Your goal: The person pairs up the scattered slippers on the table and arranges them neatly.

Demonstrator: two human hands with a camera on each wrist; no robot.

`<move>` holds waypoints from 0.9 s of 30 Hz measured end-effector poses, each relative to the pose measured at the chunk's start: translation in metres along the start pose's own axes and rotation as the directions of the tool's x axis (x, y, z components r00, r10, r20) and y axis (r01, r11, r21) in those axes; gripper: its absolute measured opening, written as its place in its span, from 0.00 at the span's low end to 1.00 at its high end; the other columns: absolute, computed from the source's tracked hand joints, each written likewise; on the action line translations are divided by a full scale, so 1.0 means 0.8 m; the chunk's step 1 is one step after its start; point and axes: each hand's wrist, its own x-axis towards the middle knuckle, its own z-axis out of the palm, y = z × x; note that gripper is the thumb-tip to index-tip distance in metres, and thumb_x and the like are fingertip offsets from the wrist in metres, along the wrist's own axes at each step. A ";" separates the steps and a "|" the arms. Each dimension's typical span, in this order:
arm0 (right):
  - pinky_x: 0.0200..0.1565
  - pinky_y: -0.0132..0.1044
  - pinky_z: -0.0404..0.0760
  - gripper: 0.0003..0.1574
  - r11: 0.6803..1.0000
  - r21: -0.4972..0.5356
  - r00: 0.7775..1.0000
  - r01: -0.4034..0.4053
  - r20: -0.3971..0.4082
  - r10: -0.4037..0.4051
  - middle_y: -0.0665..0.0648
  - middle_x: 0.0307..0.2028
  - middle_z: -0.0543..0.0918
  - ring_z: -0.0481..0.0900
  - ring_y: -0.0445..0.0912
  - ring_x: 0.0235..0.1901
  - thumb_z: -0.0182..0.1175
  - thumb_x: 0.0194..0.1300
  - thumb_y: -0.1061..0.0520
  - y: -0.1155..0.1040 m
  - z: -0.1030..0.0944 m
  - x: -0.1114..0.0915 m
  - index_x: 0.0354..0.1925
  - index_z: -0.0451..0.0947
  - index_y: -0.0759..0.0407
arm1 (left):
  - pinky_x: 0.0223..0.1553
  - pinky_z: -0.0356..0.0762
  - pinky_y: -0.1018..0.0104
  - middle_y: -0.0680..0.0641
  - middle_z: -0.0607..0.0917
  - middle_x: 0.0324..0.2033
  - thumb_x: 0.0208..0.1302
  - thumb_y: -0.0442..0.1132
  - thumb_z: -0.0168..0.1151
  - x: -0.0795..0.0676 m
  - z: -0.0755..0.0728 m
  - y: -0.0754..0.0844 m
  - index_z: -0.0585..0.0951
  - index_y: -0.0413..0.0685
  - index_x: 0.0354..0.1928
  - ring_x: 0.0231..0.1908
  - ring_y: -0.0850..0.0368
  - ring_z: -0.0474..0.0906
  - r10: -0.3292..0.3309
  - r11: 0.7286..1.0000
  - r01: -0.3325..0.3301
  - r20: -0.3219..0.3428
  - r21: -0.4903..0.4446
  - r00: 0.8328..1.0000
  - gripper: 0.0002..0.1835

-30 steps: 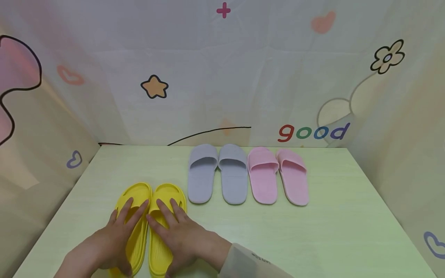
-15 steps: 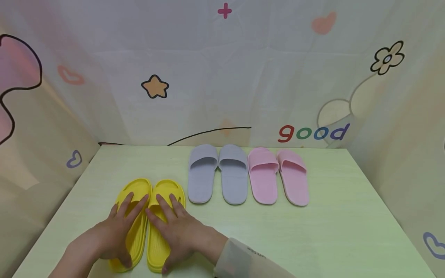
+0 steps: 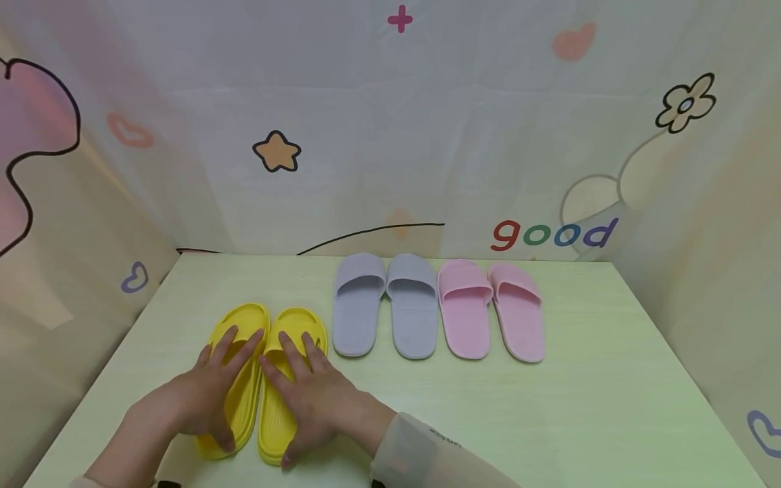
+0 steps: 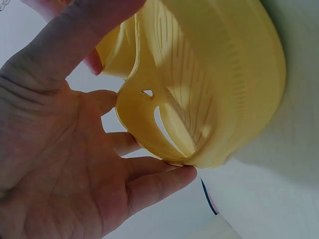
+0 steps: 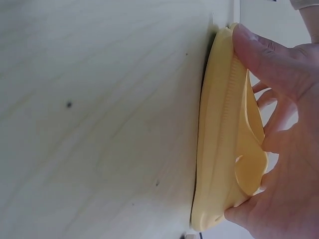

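Side by side at the front left of the table lie two yellow slippers, toes pointing away. My left hand (image 3: 210, 396) rests on the left yellow slipper (image 3: 244, 407), fingers spread over its strap and thumb near the heel. In the left wrist view, straight fingertips touch the strap edge of this slipper (image 4: 239, 84). Over the right yellow slipper (image 3: 274, 427) spreads my right hand (image 3: 317, 400), fingers across the strap and thumb at the heel side. The right wrist view shows that slipper's (image 5: 217, 134) outer side low on the tabletop.
A pair of grey slippers (image 3: 358, 325) stands at the back of the table (image 3: 549, 420), to the right of the yellow pair. Beside it is a pair of pink slippers (image 3: 466, 332). A printed cloth (image 3: 366, 135) hangs behind the table and along both sides.
Both hands and the yellow slippers have slid away from the table's front edge, toward the back. The grey and pink slippers have stayed in place; the head view has shifted slightly.
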 end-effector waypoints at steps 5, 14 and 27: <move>0.81 0.46 0.50 0.93 1.000 -0.008 1.000 -0.017 -0.004 0.017 0.53 0.83 0.20 0.29 0.61 0.83 0.73 0.38 0.15 -0.001 -0.003 0.005 0.81 0.21 0.31 | 0.38 0.84 0.33 0.28 0.35 0.80 0.21 0.49 0.93 0.004 -0.004 -0.003 0.40 0.60 0.84 0.70 0.07 0.41 0.005 1.000 -0.005 -0.005 0.003 1.000 0.88; 0.81 0.47 0.50 0.92 0.999 0.023 0.999 -0.033 0.012 0.032 0.52 0.82 0.19 0.28 0.61 0.83 0.73 0.39 0.15 0.005 -0.008 0.016 0.81 0.21 0.30 | 0.40 0.83 0.32 0.27 0.33 0.80 0.23 0.49 0.93 0.011 -0.010 -0.005 0.40 0.59 0.84 0.71 0.07 0.39 0.013 1.000 -0.013 -0.006 -0.002 1.000 0.87; 0.81 0.47 0.48 0.92 0.998 0.036 0.997 -0.053 0.051 0.051 0.50 0.81 0.16 0.25 0.59 0.83 0.73 0.40 0.16 0.011 -0.016 0.032 0.80 0.19 0.29 | 0.44 0.81 0.26 0.28 0.33 0.80 0.24 0.49 0.92 0.025 -0.020 -0.010 0.39 0.59 0.84 0.71 0.09 0.39 -0.008 1.000 0.008 0.025 0.011 1.000 0.87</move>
